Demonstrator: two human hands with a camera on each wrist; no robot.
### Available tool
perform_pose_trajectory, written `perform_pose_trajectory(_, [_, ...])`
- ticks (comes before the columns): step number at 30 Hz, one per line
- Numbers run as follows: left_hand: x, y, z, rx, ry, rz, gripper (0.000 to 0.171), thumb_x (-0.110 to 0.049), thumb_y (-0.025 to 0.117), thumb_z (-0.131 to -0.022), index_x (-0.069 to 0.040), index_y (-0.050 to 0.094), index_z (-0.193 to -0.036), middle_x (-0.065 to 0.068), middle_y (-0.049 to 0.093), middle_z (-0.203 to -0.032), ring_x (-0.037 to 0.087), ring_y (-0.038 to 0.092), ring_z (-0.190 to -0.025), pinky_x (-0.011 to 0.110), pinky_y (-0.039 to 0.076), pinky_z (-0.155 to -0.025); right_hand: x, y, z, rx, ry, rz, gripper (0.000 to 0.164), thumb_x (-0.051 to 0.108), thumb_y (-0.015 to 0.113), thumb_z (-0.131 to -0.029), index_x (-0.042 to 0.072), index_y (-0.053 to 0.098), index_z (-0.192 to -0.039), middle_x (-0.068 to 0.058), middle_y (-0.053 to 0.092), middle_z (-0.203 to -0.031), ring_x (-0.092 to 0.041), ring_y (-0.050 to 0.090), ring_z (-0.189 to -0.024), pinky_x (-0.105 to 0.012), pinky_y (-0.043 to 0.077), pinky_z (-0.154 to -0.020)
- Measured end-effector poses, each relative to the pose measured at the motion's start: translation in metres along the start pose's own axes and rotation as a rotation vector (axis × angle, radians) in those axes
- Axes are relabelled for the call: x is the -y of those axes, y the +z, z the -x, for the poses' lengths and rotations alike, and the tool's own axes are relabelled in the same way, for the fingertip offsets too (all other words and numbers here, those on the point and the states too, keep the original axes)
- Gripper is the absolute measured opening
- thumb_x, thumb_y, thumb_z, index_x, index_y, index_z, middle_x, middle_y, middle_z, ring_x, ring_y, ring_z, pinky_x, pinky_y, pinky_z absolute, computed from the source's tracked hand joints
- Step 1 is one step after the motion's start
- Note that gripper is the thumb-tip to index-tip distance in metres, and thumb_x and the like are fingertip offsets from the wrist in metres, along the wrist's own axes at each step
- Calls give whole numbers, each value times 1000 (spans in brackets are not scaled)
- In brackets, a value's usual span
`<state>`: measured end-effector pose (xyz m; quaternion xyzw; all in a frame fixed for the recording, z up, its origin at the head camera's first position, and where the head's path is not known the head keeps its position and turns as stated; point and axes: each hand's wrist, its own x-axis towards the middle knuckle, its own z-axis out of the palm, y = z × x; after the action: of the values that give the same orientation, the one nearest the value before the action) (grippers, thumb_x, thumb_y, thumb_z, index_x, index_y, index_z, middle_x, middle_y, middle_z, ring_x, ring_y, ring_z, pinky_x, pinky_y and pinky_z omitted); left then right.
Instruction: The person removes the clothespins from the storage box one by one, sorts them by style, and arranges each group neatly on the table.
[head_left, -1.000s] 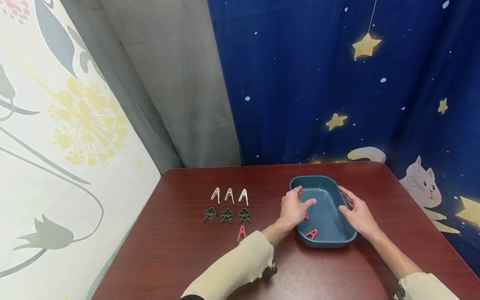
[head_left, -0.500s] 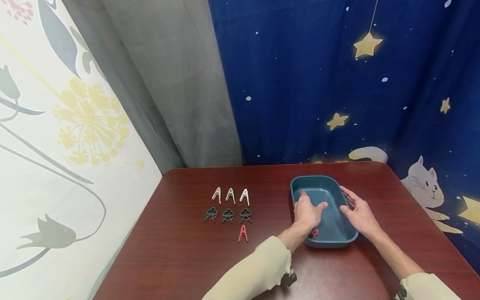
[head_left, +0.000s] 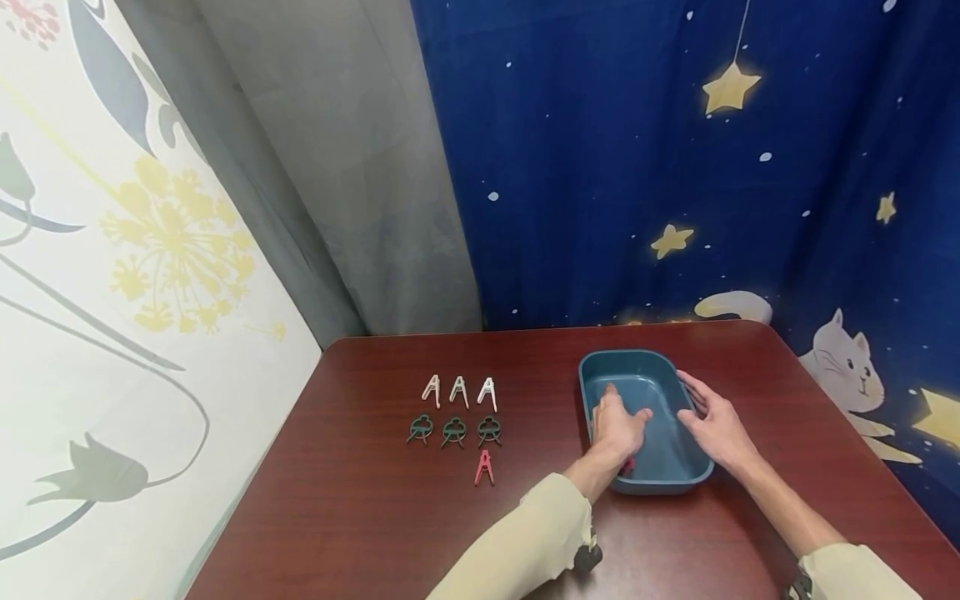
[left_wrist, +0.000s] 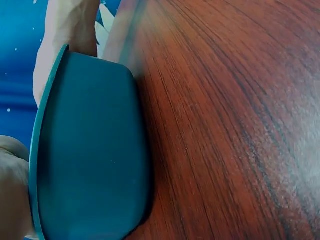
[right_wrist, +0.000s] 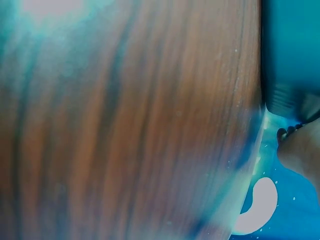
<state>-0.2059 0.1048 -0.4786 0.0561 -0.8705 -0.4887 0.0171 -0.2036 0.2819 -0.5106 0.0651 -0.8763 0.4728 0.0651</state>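
Note:
My left hand (head_left: 618,429) reaches down inside a blue plastic tub (head_left: 675,482), its thumb spread away from the forward-pointing fingers; whatever lies beneath it is hidden. A pink spring clip (head_left: 628,467) shows partly beside that wrist, on the tub's floor. At the tub's right rim, my right hand (head_left: 716,427) grips the wall, thumb over the edge and fingers along the outside. In the left wrist view, the tub's outer wall (left_wrist: 95,150) stands between both hands. Part of the right hand (right_wrist: 302,150) appears beside the tub in the right wrist view.
Left of the tub, three white clips (head_left: 459,390) form a row on the brown table (head_left: 360,517). Three round dark green clips (head_left: 453,431) lie below them, then one pink clip (head_left: 484,467). Curtains (head_left: 570,167) hang behind the table's far edge.
My left hand has moved from the tub's left rim to the right and down into the tub, covering much of the pink clip there. The right hand stays at the rim.

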Motion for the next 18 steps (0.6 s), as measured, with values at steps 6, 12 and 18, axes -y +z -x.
perform_pose_trajectory(6, [4, 6, -6, 83, -11, 163, 63, -10, 85, -91, 1, 59, -147, 14, 73, -130, 26, 68, -125, 39, 54, -105, 2, -1, 0, 1, -1, 5, 68, -3, 59, -102, -2, 32, -164, -34, 39, -160, -54, 42, -145, -58, 39, -107])
perform_pose_trajectory(12, [3, 10, -7, 24, 16, 374, 61, 3, 82, -90, 2, 59, -146, 13, 69, -139, 28, 65, -130, 39, 52, -107, -1, -1, 1, -13, -6, 18, 67, -3, 61, -102, -2, 34, -163, -35, 42, -159, -54, 44, -143, -50, 45, -106])
perform_pose_trajectory(18, [5, 14, -2, -92, 8, 202, 66, -4, 89, -85, -5, 60, -143, 8, 68, -136, 28, 63, -127, 42, 51, -106, -1, -1, 1, -5, 7, 6, 67, -3, 60, -102, -3, 33, -163, -35, 41, -159, -55, 44, -143, -57, 41, -106])
